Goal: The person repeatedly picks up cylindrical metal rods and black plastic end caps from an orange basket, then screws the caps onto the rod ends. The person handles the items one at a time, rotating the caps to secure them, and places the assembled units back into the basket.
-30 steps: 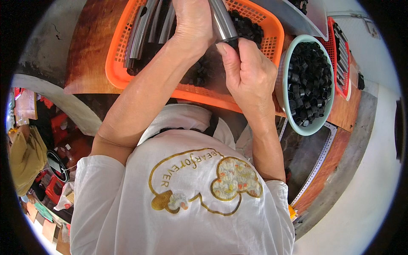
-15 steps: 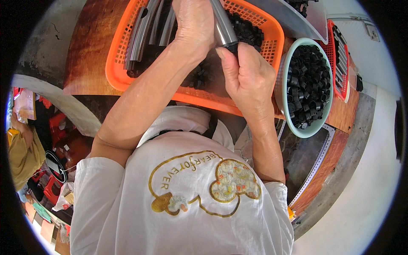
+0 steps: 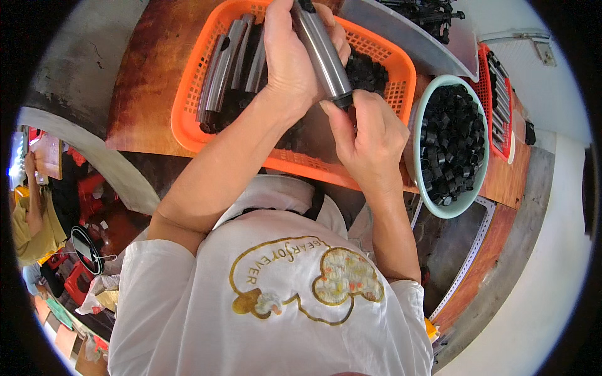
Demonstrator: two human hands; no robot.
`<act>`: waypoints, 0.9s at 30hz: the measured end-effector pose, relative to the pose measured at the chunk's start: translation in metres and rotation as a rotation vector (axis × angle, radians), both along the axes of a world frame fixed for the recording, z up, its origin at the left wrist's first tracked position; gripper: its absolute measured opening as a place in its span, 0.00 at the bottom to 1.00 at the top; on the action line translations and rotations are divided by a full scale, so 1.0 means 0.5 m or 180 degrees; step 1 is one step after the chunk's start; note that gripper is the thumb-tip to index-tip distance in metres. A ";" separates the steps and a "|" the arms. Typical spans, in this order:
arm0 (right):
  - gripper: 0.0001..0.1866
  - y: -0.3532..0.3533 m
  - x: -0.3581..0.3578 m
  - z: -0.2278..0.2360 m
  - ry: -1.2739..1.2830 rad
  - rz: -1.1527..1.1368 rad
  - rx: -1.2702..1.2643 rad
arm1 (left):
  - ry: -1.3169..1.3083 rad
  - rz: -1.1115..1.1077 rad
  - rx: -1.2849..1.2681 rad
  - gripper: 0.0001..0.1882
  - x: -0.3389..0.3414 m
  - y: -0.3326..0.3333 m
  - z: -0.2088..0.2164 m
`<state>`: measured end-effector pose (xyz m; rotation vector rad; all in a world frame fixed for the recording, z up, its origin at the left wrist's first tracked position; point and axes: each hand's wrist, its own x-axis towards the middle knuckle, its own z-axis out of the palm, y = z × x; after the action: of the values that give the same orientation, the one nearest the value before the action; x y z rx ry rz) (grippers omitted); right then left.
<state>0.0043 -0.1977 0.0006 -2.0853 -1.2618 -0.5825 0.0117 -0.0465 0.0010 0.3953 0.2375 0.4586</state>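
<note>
Over the orange basket (image 3: 188,81), my left hand (image 3: 293,69) is wrapped round a shiny metal tube (image 3: 323,56), held slanting toward me. Black pieces sit at both of the tube's ends. My right hand (image 3: 375,141) pinches the black end cap (image 3: 342,100) at the lower end, thumb and finger closed by it. More metal tubes (image 3: 221,81) lie at the left side of the basket. Small black parts (image 3: 367,72) are heaped at its right, partly behind my hands.
A pale green bowl (image 3: 456,211) full of black rings (image 3: 453,144) stands to the right on the wooden table (image 3: 141,94). Beyond it are a red basket (image 3: 501,147) of tubes and a grey bin (image 3: 414,34). Far left, another person (image 3: 37,219) sits among red stools.
My left hand has turned, so more of the tube and its upper end show. The view has shifted slightly. My right hand stays at the tube's lower end.
</note>
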 end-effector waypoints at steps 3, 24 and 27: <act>0.18 0.001 0.004 0.001 -0.0090 -0.0018 0.0004 | -0.0284 -0.0165 -0.0321 0.34 0.001 0.001 0.001; 0.22 0.019 -0.005 0.013 -0.0021 -0.0282 -0.0554 | 0.0220 -0.0163 -0.0148 0.31 -0.004 0.014 0.000; 0.22 0.019 -0.002 0.013 -0.0035 -0.0230 -0.0560 | 0.0342 -0.0104 -0.0099 0.31 -0.007 0.013 0.006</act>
<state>0.0033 -0.1882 0.0069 -2.2833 -1.2888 -0.5316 0.0082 -0.0401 0.0039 0.3932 0.3414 0.4017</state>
